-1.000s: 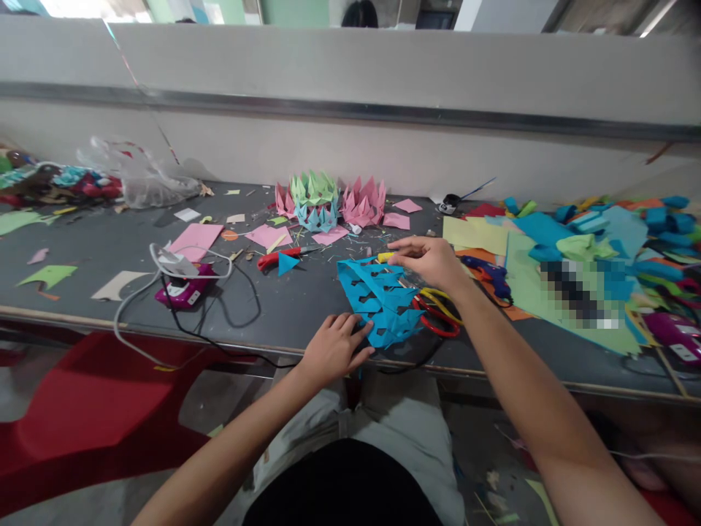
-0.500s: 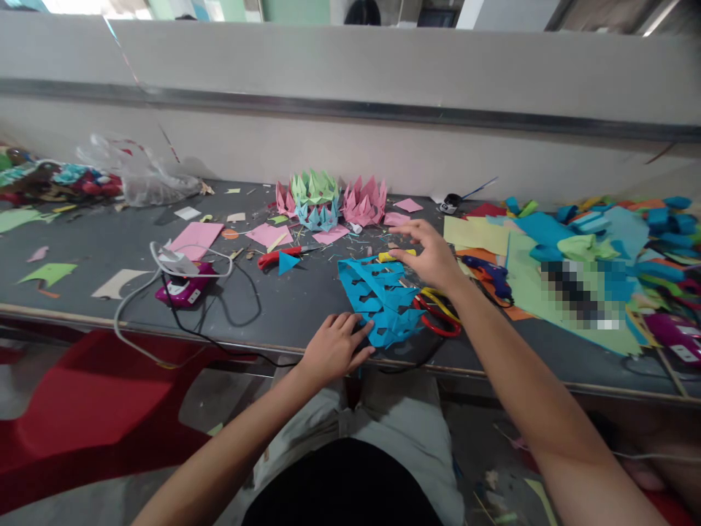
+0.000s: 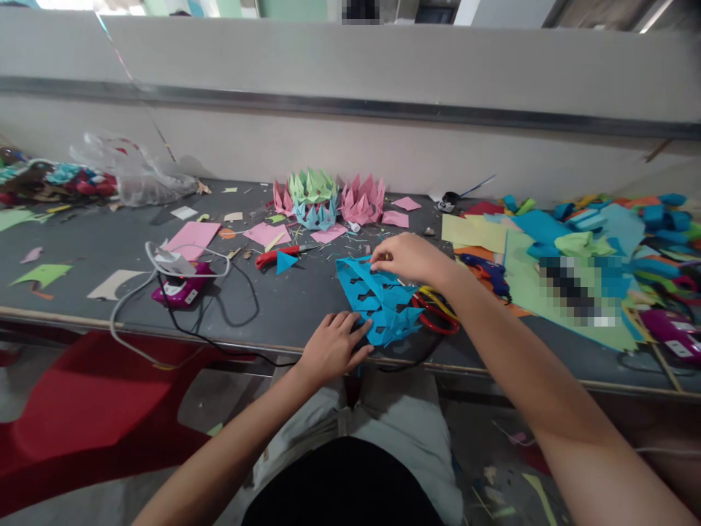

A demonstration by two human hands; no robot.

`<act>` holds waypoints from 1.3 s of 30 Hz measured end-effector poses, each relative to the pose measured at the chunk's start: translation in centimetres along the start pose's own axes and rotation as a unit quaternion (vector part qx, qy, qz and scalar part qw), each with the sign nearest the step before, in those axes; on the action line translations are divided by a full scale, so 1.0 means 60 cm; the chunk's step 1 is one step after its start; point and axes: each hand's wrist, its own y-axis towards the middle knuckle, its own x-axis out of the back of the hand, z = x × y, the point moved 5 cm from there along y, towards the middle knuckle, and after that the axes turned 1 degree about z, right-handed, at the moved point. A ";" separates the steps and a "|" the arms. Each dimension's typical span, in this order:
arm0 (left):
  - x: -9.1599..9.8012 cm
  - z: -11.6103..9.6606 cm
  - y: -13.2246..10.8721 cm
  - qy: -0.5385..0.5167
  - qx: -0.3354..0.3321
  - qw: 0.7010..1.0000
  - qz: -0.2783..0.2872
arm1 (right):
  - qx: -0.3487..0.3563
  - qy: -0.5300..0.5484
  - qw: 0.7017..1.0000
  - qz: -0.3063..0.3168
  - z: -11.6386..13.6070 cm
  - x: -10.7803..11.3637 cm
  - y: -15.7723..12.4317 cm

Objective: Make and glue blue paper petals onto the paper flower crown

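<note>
Across the grey worktable, the right hand has just slid left to the far edge of the blue folded paper with notched cut-outs, which lies near the front edge. Whether its curled fingers pinch it, I cannot tell. Flat and open, the left hand pins the near corner steady. Red-and-yellow scissors touch the paper's right side.

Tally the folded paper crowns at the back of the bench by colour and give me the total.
Pink paper crowns: 2
Green paper crown: 1
Blue paper crown: 1
Total: 4
</note>
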 end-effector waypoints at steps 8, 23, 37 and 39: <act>0.015 0.011 -0.008 -0.141 0.011 0.990 -0.023 | -0.027 0.002 1.000 0.004 0.011 0.014 -0.005; 0.019 0.059 0.109 -0.767 0.304 0.547 -0.142 | -0.021 0.116 0.993 0.004 0.018 -0.009 -0.081; 0.070 0.020 0.088 -0.769 0.217 0.584 -0.143 | 0.063 -0.030 0.979 -0.192 0.042 0.018 -0.119; 0.072 0.017 0.087 -0.770 0.214 0.584 -0.139 | 0.076 -0.054 0.975 -0.203 0.045 0.021 -0.123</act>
